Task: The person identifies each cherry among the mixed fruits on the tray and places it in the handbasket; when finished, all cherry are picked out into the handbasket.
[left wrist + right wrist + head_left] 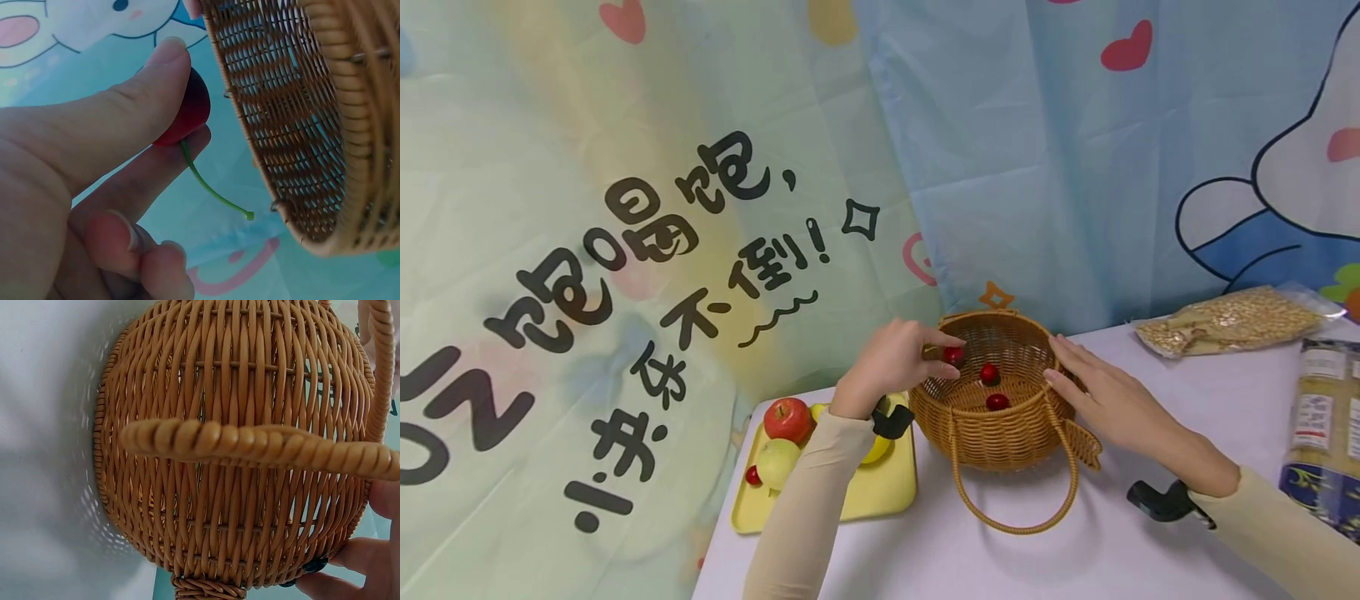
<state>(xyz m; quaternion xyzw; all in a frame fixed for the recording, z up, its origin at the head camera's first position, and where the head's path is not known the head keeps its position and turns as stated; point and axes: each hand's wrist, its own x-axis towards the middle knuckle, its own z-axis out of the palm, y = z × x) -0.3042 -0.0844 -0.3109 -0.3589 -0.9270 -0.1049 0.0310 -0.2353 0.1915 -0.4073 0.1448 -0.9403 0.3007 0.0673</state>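
My left hand (887,367) pinches a dark red cherry (190,112) between thumb and fingers, its green stem (212,187) hanging free. In the head view this cherry is over the left side of the opening of a brown wicker basket (1000,437). Inside the basket are two more cherries, one red cherry (990,373) near the middle and another cherry (997,402) closer to the front wall. My right hand (1108,400) rests at the basket's right rim with its fingers extended. The basket handle (1015,529) hangs down at the front.
Left of the basket, a yellow tray (880,496) bears a red apple (787,419), a pale green fruit (777,462), a cherry (753,476) and yellow fruit partly behind my left arm. A bag of grains (1240,321) and a patterned package (1322,425) lie at right.
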